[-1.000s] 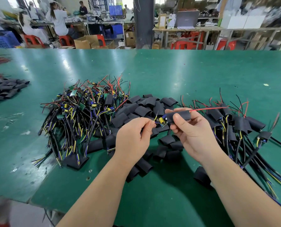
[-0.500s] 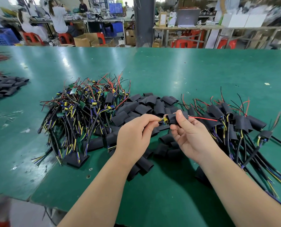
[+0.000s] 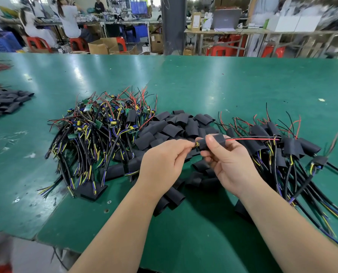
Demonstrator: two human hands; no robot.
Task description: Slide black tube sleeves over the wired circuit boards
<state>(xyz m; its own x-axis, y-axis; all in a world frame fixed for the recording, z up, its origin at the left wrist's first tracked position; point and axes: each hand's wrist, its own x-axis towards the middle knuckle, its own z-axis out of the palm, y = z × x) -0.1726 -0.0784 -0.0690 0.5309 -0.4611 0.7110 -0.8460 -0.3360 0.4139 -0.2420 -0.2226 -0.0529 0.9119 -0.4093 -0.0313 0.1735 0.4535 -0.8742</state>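
Sleeve drawn further over the board.
Black sleeve (image 3: 213, 141) in right hand (image 3: 231, 164) now covers nearly all of the board; only a yellow tip (image 3: 197, 144) shows at the left hand (image 3: 164, 164) fingertips, less than 1 s ago. Red wire (image 3: 252, 139) again extends rightward.

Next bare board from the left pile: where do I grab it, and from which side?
My judgement: pinch a bare board on top of the unsleeved pile by its flat edges, coming from above. The boards lie uppermost at the far side, while their wires trail tangled toward you, so lifting up and away should pull the leads free.
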